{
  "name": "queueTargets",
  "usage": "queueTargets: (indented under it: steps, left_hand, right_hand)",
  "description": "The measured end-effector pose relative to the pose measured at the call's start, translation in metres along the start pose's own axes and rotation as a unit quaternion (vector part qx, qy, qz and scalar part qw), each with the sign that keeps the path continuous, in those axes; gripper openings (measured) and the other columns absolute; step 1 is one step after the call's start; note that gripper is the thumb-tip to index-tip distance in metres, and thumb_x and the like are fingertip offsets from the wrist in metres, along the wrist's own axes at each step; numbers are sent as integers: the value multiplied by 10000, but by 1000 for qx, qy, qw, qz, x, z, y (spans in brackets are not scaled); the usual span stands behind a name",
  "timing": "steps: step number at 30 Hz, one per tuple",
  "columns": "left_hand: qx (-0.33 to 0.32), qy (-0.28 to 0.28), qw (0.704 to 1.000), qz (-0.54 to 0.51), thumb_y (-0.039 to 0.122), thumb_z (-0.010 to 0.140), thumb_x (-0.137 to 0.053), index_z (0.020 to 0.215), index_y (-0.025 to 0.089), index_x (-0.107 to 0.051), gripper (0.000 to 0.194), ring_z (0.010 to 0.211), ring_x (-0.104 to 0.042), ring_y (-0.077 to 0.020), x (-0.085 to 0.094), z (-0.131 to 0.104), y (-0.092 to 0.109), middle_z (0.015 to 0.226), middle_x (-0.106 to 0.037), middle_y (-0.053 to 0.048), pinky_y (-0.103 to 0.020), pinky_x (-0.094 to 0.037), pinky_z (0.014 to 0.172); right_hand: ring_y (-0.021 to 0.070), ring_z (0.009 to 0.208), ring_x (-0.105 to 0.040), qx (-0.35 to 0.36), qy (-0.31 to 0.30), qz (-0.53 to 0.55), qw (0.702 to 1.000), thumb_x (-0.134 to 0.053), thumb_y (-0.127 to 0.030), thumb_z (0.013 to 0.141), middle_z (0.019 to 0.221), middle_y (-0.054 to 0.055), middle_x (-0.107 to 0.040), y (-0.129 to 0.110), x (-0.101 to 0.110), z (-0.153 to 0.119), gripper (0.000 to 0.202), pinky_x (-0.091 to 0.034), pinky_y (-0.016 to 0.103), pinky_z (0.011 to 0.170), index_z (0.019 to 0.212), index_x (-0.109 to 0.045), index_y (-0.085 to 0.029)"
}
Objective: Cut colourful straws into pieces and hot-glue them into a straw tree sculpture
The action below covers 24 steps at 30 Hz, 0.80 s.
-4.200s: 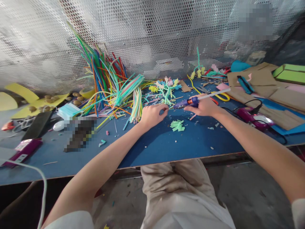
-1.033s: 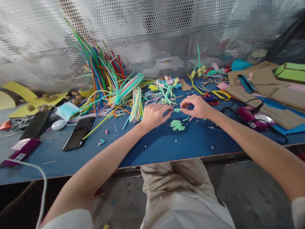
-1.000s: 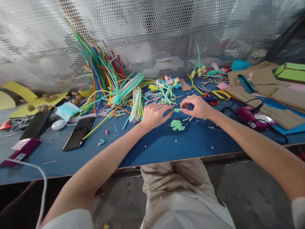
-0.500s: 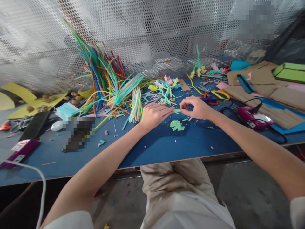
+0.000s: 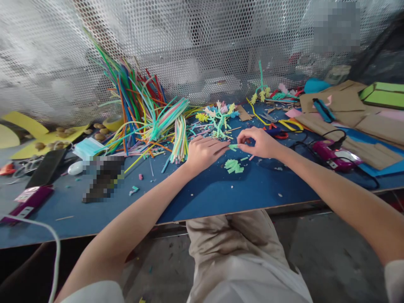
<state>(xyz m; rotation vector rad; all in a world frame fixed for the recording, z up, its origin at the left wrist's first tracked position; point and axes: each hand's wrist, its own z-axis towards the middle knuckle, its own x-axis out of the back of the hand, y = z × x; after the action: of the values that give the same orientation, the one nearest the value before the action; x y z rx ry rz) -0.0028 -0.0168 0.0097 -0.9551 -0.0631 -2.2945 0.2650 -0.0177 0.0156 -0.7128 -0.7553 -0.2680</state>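
Note:
Above the blue table, my left hand (image 5: 205,155) has its fingers pressed together, their tips closed on one end of a short light-green pipe cleaner piece (image 5: 232,147). My right hand (image 5: 260,143) pinches the other end between thumb and forefinger. Just below lies a small pile of cut light-green pipe cleaner pieces (image 5: 234,166). Behind the hands, a branching pipe cleaner plant (image 5: 221,120) carries yellow, pink and blue tufts. The undersides of my left fingers are hidden.
Bundles of coloured pipe cleaners (image 5: 135,105) spread at back left. Yellow-handled pliers (image 5: 292,125), a purple device with a black cable (image 5: 336,155) and cardboard sheets (image 5: 334,103) lie to the right. A perforated metal screen (image 5: 176,42) stands behind the table.

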Motion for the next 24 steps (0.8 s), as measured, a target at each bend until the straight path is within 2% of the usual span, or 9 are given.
queueTargets:
  steps: [9, 16, 22, 24]
  left_hand:
    - [5, -5, 1000, -19, 394, 1036, -666, 1082, 324, -826, 181, 822, -767, -136, 0, -1, -2, 989, -841, 32, -339, -393, 653]
    - [40, -26, 999, -23, 405, 1050, -636, 1019, 323, -838, 221, 837, -782, -146, 4, 2, 3, 973, -843, 26, -350, -422, 682]
    - [64, -21, 997, -35, 399, 1054, -630, 991, 319, -835, 230, 867, -799, -149, 5, 3, 3, 945, -843, 29, -345, -424, 686]
    - [69, -19, 997, -35, 401, 1051, -635, 984, 317, -837, 229, 858, -799, -154, 4, 3, 3, 942, -843, 22, -347, -423, 688]
  right_hand:
    - [154, 713, -541, -22, -7, 30, 999, -630, -363, 979, 795, 8, -652, -7, 1, 0, 160, -410, 312, 689, 918, -627, -214]
    - [164, 694, -553, -37, -21, 39, 998, -583, -435, 1017, 779, 9, -659, -4, -1, -1, 216, -422, 333, 699, 967, -593, -225]
    - [177, 700, -590, -52, -30, 43, 997, -556, -461, 1035, 849, 34, -725, -3, -1, -2, 285, -403, 327, 661, 1184, -587, -220]
    - [178, 699, -590, -56, -31, 35, 997, -588, -498, 1017, 836, 38, -730, -3, 0, -2, 318, -406, 327, 665, 1146, -632, -211]
